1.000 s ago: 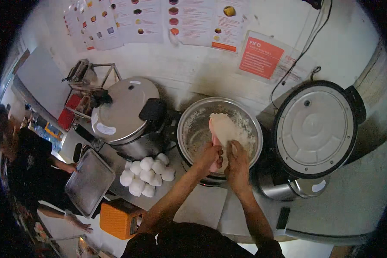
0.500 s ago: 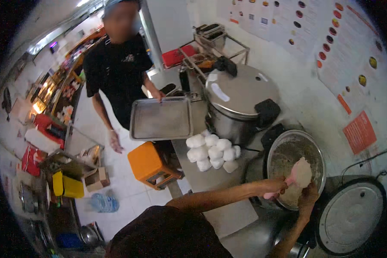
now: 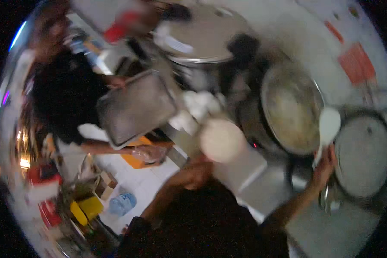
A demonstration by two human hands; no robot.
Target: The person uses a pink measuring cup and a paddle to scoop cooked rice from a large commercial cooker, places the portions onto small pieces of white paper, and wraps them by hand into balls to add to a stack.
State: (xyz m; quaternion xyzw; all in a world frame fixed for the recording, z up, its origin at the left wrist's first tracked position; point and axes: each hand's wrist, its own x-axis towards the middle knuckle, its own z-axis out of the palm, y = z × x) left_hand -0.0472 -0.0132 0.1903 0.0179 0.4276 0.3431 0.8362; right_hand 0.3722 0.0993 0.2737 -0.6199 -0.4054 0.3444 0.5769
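Observation:
My left hand (image 3: 197, 172) is closed on the near edge of a round bowl of rice (image 3: 220, 139), pale and pinkish at the rim, held above the counter; it is blurred. My right hand (image 3: 325, 167) grips the handle of a white rice paddle (image 3: 330, 122), its broad end raised beside the right rim of the rice cooker. Inside the open cooker pot (image 3: 267, 105), pale rice (image 3: 292, 109) lies at the bottom and sides. Several white rounded bundles (image 3: 198, 105) are clustered on the counter past the bowl.
A co-worker in black on the left holds a metal tray (image 3: 137, 109) near the bundles; their other hand (image 3: 148, 152) has clear plastic about it. A large lidded cooker (image 3: 202, 36) stands at the back, a round lid (image 3: 363, 155) at the right. An orange stool (image 3: 135, 160) is below the tray.
My left hand has swung left from over the pot with the bowl of rice. My right hand now shows the paddle at the pot's right. The co-worker and tray appear closer, and my view has turned.

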